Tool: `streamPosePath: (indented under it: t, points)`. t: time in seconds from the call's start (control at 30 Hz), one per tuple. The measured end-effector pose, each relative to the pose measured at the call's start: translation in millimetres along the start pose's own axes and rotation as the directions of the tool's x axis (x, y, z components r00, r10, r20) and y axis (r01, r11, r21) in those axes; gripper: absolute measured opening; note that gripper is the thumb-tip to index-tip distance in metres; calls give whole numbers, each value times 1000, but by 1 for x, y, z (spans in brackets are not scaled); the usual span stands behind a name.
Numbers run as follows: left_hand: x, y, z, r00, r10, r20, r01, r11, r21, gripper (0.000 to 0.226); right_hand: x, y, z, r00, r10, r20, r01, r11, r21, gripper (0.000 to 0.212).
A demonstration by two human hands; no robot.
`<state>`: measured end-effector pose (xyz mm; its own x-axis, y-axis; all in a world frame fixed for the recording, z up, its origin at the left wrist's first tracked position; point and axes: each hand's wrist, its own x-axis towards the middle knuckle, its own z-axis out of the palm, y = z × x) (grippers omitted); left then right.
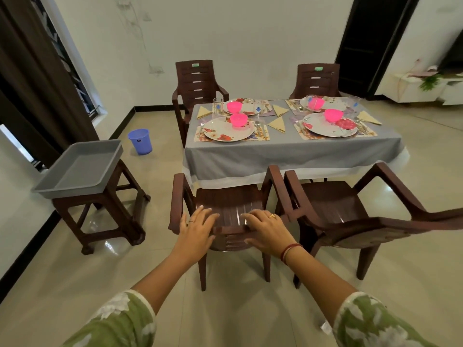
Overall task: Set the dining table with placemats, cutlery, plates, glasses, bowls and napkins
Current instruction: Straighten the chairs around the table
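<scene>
From where I stand, the dining table (288,154) under its grey cloth looks fully laid for four, so I'd guess the job left is tucking the seating in. On the table's near side, towards its left, a brown chair (225,199) stands with its seat only partly under the hanging cloth. A second chair (333,199) sits at an angle on the table's near right, its armrest almost against the first chair's.

Off the table's left end, a grey tray (82,169) rests on a stool. On the tabletop, placemats (260,136) carry flowered plates (220,132).

The left hand (198,229) and right hand (268,229) lie on the chair's top rail. Their fingers are nearly straight and draped over it, with neither hand clenched round it.

I'd push evenly with both hands, straight at the table and slowly. A skewed shove could knock the neighbouring armrest or snag the cloth and drag it.

That matters because pink bowls (238,120) sit on the plates. Glasses (218,106), folded napkins (277,124) and cutlery (259,126) lie beside them.
</scene>
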<state>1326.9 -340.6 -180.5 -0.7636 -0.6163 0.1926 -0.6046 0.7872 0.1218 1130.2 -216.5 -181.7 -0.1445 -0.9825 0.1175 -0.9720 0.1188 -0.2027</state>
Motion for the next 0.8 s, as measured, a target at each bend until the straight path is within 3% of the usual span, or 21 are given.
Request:
streamPosePath:
  t: [0.17,0.37,0.53,0.8]
  points:
    - [-42,23,-13,975,131,-181,-137,990,-22,65,-60,-31,-21,955,139,-263,-103,984,145,53]
    - [-90,81,-13,957,249,-147,-269,953,-137,74,-143,-48,-41,809,365,-460,-300,930,211,51]
    - [-107,150,-20,925,360,-121,-378,904,-200,68,-212,-25,-70,700,492,-517,-461,865,199,49]
    - [-99,306,1,883,455,-112,-468,845,-259,65,-330,64,-102,636,542,-548,-552,817,167,48]
